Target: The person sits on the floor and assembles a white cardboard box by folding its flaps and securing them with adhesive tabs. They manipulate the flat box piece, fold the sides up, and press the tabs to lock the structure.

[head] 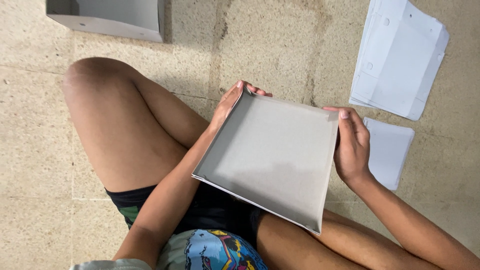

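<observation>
grey cardboard tray [272, 157] held over the lap, between both hands, open side up, tilted; nothing in it. long axis not clear, near square; far edge points away from the body. left hand [231, 102] grips the far-left corner, fingers curled over the rim. right hand [352, 145] clasps the right wall, thumb inside. both equally close. finished grey box [112, 17] on floor far left, contents hidden. 2 stacks of flat white sheets [397, 55] on the right, near the right hand.
</observation>
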